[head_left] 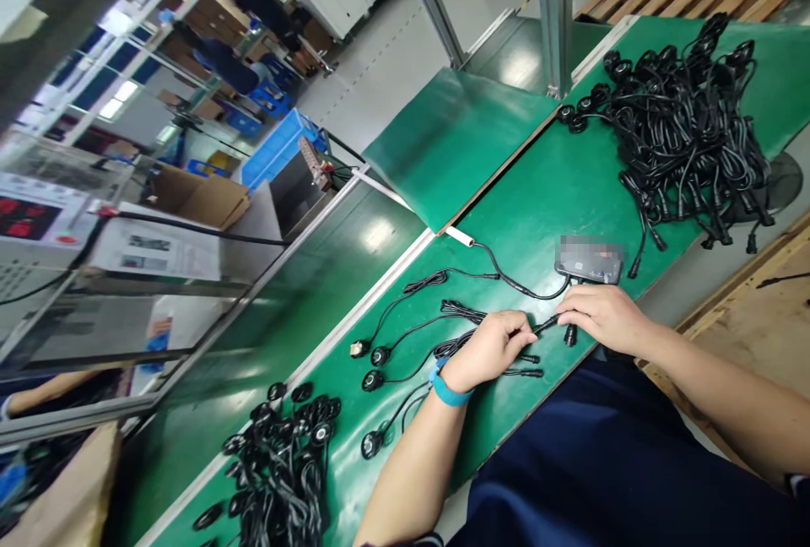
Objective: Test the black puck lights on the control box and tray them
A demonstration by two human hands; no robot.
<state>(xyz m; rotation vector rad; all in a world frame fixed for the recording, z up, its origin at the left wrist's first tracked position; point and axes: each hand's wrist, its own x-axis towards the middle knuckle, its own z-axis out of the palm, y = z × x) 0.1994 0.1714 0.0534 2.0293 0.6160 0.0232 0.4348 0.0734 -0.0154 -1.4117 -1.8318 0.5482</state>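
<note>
On the green bench (pixel 557 184), close to the near edge: from the head view, we have both hands near each other, with a thin black plug (pixel 547 325) between them.
Left hand (pixel 497 346): our thumb and finger are pinched shut on one end of the plug. A blue band (pixel 450 387) is on this wrist.
Right hand (pixel 598 317): our fingertips are closed on the other end. We can't tell if it is one piece or two put together.
Plug's long way: it points from hand to hand, much like the near edge runs, so each hand has its own end.
Black box (pixel 588 267): it sits just past our right hand, on the far side, so that hand is nearer to it than our left.
Short plug (pixel 570 335): it hangs loose, just beside our right fingers.
White tube (pixel 460 235): it lies by the far edge, on a black wire.
Round black ends (pixel 372 380): they lie past our left hand, with their wires.
Piles: one big heap of black wires (pixel 689 133) is at the right end, and another heap (pixel 284 463) is to the left.
</note>
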